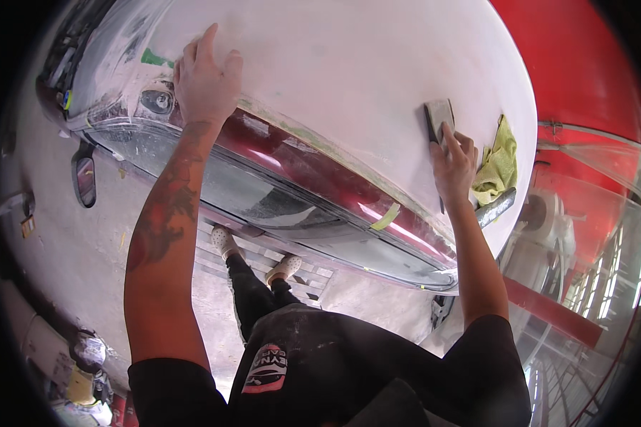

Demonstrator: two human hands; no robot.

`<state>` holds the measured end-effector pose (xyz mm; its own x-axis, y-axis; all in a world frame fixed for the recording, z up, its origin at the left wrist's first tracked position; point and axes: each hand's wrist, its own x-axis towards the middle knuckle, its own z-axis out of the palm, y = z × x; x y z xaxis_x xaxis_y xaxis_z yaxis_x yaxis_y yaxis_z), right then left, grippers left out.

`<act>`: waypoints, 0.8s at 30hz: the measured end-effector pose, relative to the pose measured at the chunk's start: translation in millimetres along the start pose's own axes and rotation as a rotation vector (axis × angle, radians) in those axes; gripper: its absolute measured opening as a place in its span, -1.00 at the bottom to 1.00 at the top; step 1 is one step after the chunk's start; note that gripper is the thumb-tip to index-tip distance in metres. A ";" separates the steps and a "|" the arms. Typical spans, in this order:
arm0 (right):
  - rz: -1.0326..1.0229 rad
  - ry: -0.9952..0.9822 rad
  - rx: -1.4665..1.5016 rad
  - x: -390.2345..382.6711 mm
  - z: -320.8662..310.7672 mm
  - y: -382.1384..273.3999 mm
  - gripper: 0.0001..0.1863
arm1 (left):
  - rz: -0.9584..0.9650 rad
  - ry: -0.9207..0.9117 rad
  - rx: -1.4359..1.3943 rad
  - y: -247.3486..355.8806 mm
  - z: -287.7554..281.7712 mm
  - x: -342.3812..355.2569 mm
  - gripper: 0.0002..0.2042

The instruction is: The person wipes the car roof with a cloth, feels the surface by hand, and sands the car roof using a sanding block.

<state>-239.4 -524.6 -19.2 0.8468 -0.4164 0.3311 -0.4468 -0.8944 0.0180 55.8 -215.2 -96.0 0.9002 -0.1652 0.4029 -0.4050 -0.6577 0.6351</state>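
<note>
My left hand rests on the pale, dusty car roof near its left end, fingers spread and nothing in them. Beside it, a round dusty fitting and a green patch show on the bodywork. On the right part of the roof my right hand is closed around a sanding block with a dark edge, which lies against the surface. A crumpled yellow-green cloth lies just right of that hand. Close below the cloth is a dark, dusty bar-shaped thing.
A dark red strip and the side windows run along the roof's near edge, with a piece of yellowish tape. The side mirror juts out at left. My feet stand on a slatted platform. Clear plastic sheeting hangs at right.
</note>
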 end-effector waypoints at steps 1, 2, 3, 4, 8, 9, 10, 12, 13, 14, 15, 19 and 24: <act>-0.005 0.005 0.008 21.8 11.9 -27.6 -0.54 | -0.006 0.004 0.010 1.5 -0.8 0.3 -0.44; -0.090 0.030 0.028 47.4 25.1 -58.2 -0.56 | -0.006 -0.004 -0.005 3.5 -1.2 -0.9 -0.44; -0.145 0.020 0.021 74.6 31.9 -102.9 -0.58 | -0.004 -0.010 -0.020 3.6 -1.6 -1.4 -0.44; -0.190 0.035 0.003 101.1 41.2 -144.8 -0.61 | -0.003 -0.011 -0.013 2.3 -0.9 -0.5 -0.44; -0.271 -0.136 -0.144 153.3 47.9 -212.5 -0.64 | 0.020 -0.005 -0.054 0.9 6.1 3.2 -0.44; -0.323 -0.058 -0.059 140.6 48.5 -196.0 -0.63 | 0.021 -0.002 -0.058 -1.5 6.1 1.7 -0.44; -0.383 0.026 0.027 130.0 50.2 -178.0 -0.62 | 0.017 0.002 -0.058 -5.6 6.8 1.1 -0.44; -0.321 0.020 0.072 79.6 36.4 -128.0 -0.58 | 0.030 0.036 -0.009 -17.2 2.2 -2.3 -0.45; -0.307 0.007 0.064 50.4 23.8 -90.7 -0.55 | 0.024 0.042 -0.019 -13.7 2.3 -1.2 -0.45; -0.294 -0.007 0.060 34.3 12.2 -65.3 -0.52 | 0.030 0.041 -0.021 -6.3 0.8 -0.3 -0.45; -0.302 -0.009 0.059 36.0 7.1 -60.1 -0.52 | 0.035 0.037 -0.018 -0.8 -0.3 -0.2 -0.44; -0.392 -0.050 0.112 79.8 21.1 -99.4 -0.49 | 0.043 0.054 -0.027 2.8 0.1 -2.6 -0.44; -0.502 -0.042 0.021 159.4 50.7 -199.8 -0.56 | 0.015 -0.017 -0.024 2.0 6.2 1.5 -0.47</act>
<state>-0.5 -420.5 -17.9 0.9669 0.0606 0.2480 0.0245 -0.9890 0.1462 57.3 -221.3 -98.3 0.8967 -0.1875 0.4010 -0.4218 -0.6370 0.6452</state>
